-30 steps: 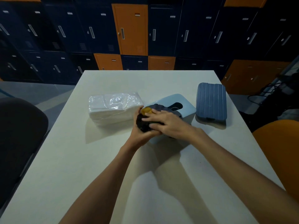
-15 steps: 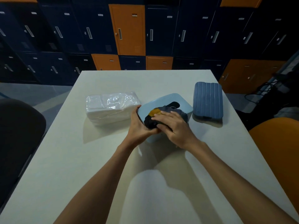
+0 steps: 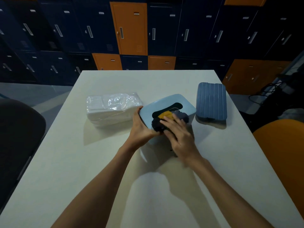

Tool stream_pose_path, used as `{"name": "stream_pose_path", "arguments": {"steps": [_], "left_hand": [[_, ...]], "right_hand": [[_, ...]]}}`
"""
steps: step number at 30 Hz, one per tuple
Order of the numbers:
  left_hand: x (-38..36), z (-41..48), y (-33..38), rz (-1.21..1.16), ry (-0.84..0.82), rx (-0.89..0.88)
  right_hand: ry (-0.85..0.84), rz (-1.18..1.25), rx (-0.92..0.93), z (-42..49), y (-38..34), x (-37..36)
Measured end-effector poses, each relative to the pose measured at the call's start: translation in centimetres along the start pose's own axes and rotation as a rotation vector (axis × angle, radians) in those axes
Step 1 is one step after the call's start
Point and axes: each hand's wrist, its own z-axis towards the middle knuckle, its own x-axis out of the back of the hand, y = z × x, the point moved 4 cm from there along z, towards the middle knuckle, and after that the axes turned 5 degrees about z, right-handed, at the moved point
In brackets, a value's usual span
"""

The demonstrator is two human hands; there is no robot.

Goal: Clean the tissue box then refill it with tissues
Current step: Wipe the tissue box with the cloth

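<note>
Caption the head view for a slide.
Left hand holds the light-blue tissue box; right hand presses a dark cloth on it.

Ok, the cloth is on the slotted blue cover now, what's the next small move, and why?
Probably slide the cloth toward the far edge of the cover. The right hand presses the cloth flat on the near half, while the far strip shows bare. The left hand grips the cover's left edge, holding it tilted. The tissue pack lies wrapped beside it, so refilling looks premature.

Right hand (image 3: pixel 180 137) slid cloth (image 3: pixel 164 116) rightward across tissue box lid (image 3: pixel 158 102).
</note>
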Motion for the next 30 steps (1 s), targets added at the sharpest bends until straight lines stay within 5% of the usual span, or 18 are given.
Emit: {"name": "stream_pose_path", "arguments": {"steps": [3,8,11,14,18,26,30], "left_hand": [[0.2,0.0,-0.3,0.002,0.004,0.017],[0.4,0.0,-0.5,0.015,-0.012,0.041],[0.3,-0.1,-0.4,0.012,-0.015,0.042],[0.4,0.0,-0.5,0.011,-0.011,0.042],[0.3,0.2,-0.7,0.008,-0.013,0.060],[0.2,0.3,-1.2,-0.001,0.003,0.053],[0.0,0.5,-1.3,-0.019,-0.026,0.020]], "right_hand": [[-0.063,-0.009,-0.006,0.2,2.0,2.8],[0.162,-0.085,-0.437,4.6,4.7,8.8],[0.314,-0.046,-0.387,7.6,3.3,9.9],[0.039,0.011,-0.289,9.7,1.0,6.5],[-0.455,-0.323,-0.115,10.4,1.7,1.1],[-0.168,-0.475,-0.482,12.9,2.7,-1.4],[-0.348,-0.389,-0.209,10.9,-1.5,-4.8]]}}
